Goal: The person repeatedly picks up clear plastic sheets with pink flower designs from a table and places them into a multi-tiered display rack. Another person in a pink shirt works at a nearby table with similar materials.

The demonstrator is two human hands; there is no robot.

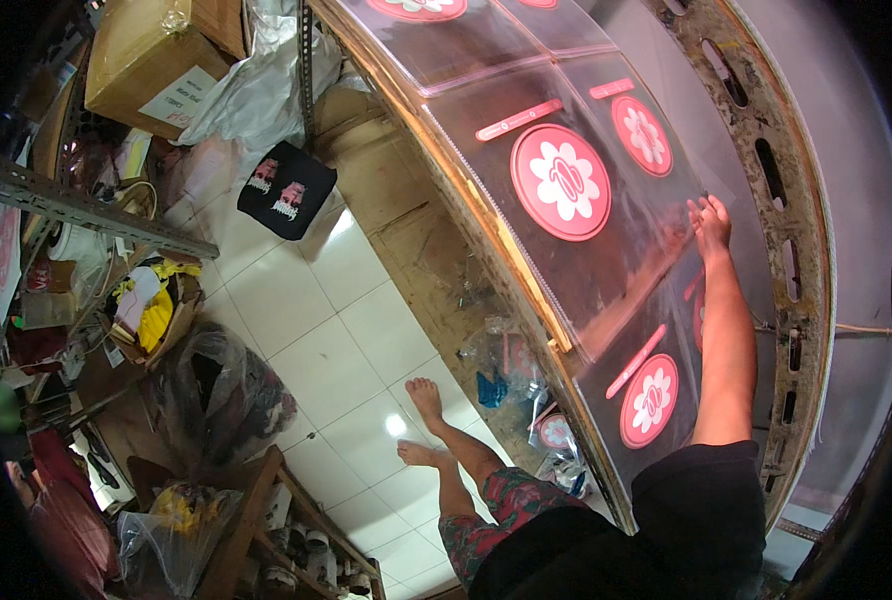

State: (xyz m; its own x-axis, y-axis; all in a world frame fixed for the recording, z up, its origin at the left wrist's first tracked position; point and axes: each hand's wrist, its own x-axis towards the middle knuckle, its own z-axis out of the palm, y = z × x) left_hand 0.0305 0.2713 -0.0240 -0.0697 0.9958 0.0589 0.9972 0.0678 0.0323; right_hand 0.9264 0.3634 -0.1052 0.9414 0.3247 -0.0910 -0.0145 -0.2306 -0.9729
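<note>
I see a glossy, see-through sheet (591, 285) spread flat just left of the right hand (710, 225), whose fingertips are at its edge; it carries a large pink disc with a white flower left of the grip, a smaller one nearer the fingers, and a pink strip by each. I make out a similar printed sheet (606, 425) on the wrist side of the grip, partly behind the forearm, and another (436, 65) beyond the fingertips, farther left.

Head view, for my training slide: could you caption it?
Right hand at the far edge of a glossy sheet printed with round flower emblems.
</note>
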